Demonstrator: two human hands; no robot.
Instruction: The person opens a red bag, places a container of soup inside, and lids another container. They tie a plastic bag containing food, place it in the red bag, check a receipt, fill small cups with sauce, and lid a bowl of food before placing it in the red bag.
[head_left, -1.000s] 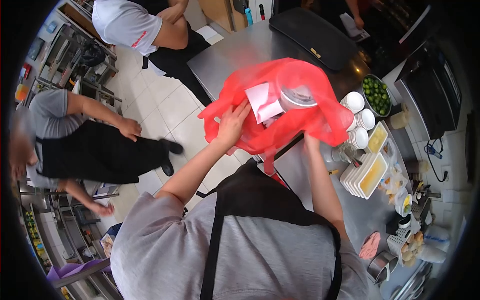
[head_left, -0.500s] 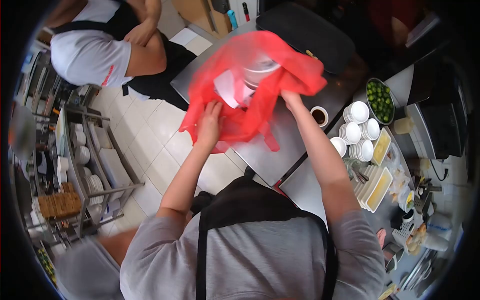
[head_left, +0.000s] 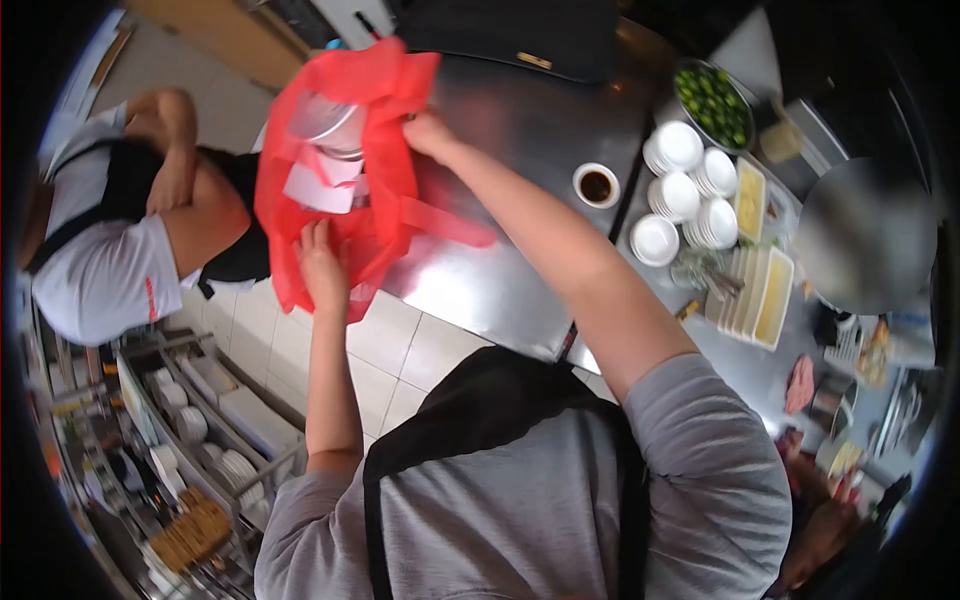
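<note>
A red fabric bag [head_left: 385,215] stands open at the far left end of the steel counter, one strap trailing to the right. Inside it sit a round, clear-lidded container [head_left: 338,128] and a white paper slip [head_left: 318,190]. My left hand [head_left: 325,268] grips the near side of the bag, its fingers over the fabric. On the right side, my right hand [head_left: 428,134] is closed on the bag's upper edge; its fingertips are partly hidden. A small white bowl of dark sauce [head_left: 596,186] rests on the counter, right of the bag.
A black case [head_left: 510,35] lies at the counter's back. To the right are stacked white bowls [head_left: 675,197], a bowl of green limes [head_left: 714,106] and cream trays [head_left: 770,298]. A co-worker [head_left: 130,230] stands close at left, above a rack of dishes [head_left: 215,420].
The bag and both my hands have moved left along the counter's far side. My view has turned to the right. Both hands stay on the bag, which now hangs more upright.
</note>
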